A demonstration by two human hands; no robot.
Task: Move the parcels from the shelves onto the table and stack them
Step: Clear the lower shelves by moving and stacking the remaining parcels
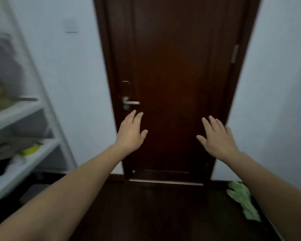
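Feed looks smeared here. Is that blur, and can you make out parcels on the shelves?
Head view: motion blur smears the white metal shelf unit at left, its contents unreadable; the dark brown wooden door, left hand and right hand look sharper; light is dim.

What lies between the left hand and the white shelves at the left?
In the head view, only the pale wall and the dark door frame show between the left hand and the white shelves.

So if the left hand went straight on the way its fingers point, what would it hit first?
Probably the dark door, near its silver handle; nothing shows between it and the left hand, though depth is unclear.
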